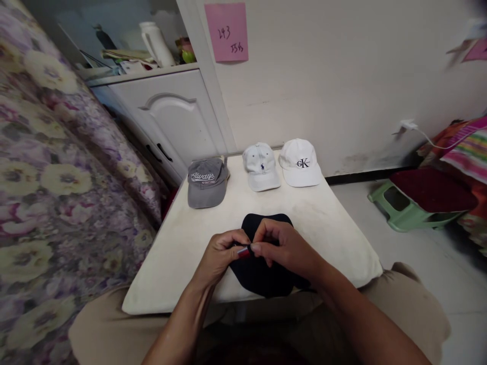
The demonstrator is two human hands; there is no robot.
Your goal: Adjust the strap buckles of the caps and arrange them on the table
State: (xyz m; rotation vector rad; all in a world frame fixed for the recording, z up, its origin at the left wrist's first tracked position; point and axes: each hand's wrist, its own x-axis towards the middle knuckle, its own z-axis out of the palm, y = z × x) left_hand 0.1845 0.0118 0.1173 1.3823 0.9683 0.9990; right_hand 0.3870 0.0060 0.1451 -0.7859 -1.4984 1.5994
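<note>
A dark baseball cap [264, 280] lies near the front edge of the cloth-covered table [182, 253]. My left hand [220, 252] pinches a small strap end [244, 251] with red and pale stripes, at the cap's near left part. From the other side my right hand [283, 244] closes thumb and forefinger on the same strap, meeting the left fingertips. How the strap joins the cap is hidden by my fingers. Farther back stand a grey cap [207, 185] with "Always" lettering, a pale cap [262, 166] with a small dark logo, and a white cap [300, 163] with dark letters.
A white cabinet [167, 114] and a wall with a pink note [227, 33] rise behind the table. Floral curtain [45, 203] hangs at the left. A green stool [403, 215] with a dark red top stands on the floor at the right.
</note>
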